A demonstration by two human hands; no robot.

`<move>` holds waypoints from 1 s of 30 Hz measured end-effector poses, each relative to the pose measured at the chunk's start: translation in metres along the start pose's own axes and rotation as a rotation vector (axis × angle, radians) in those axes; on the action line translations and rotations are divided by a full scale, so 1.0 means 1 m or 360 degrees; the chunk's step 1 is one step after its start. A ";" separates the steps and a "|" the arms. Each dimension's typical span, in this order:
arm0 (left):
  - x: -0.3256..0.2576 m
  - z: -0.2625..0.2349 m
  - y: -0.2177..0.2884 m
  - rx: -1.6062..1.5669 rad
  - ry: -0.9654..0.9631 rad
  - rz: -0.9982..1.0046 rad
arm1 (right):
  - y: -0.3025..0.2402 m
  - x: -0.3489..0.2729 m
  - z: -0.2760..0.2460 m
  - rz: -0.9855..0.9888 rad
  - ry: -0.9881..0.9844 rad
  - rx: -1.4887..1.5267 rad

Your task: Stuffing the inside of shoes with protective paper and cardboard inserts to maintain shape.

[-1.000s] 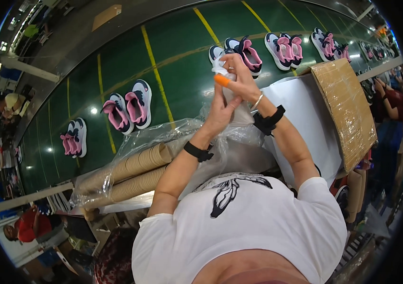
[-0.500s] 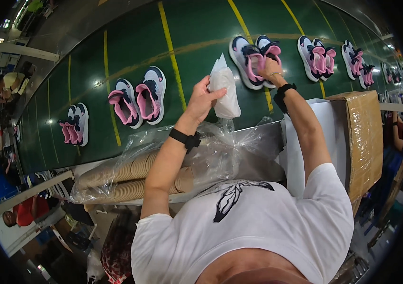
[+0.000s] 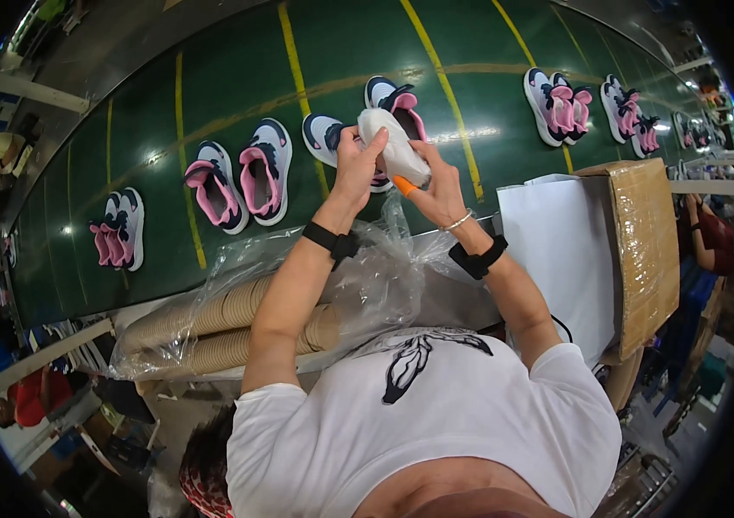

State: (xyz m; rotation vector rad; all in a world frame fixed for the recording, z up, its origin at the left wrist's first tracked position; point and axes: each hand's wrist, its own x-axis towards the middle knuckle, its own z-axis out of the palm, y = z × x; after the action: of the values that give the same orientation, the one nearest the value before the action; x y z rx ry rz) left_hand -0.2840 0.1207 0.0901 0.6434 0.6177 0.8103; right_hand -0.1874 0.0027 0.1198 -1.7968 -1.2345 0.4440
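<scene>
Between my two hands is a white, rounded wad of paper [image 3: 393, 154], held above a green conveyor belt. My left hand [image 3: 358, 168] grips its left side with thumb and fingers. From the right, my right hand [image 3: 440, 192] closes on its lower end, an orange cover on the thumb. Just beyond and partly behind them lies a pair of white, navy and pink sneakers: the left sneaker [image 3: 324, 136] is mostly hidden, while the right sneaker [image 3: 384, 91] shows its toe and pink collar. Another pair, including a sneaker [image 3: 265, 173], stands left of my left hand.
The green belt [image 3: 246, 78] has yellow cross lines and more sneaker pairs [image 3: 548, 108] spaced along it. Nearer me, a clear plastic bag [image 3: 211, 324] holds stacks of ribbed brown inserts. At right stands an open cardboard box [image 3: 647, 250] with white sheets [image 3: 557, 259].
My right hand has left the sneaker and joined my left on the paper wad, which is now tilted. The sneaker pair it touched now lies further left, behind my hands.
</scene>
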 end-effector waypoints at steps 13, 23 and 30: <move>0.124 0.000 -0.082 0.2533 -0.0416 0.0696 | 0.107 0.069 0.007 0.0407 -0.0405 -0.0989; 0.124 0.014 -0.079 0.2195 -0.0468 0.0932 | 0.162 0.109 0.003 0.0374 -0.0376 -0.1129; 0.087 0.006 -0.053 0.2412 -0.0461 0.0881 | 0.141 0.102 0.010 0.0227 -0.0205 -0.1003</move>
State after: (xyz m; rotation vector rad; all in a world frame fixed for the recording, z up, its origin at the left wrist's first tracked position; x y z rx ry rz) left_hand -0.2091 0.1613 0.0344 2.3456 0.7283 0.6049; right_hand -0.0700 0.0807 0.0173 -2.4290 -1.4461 0.2644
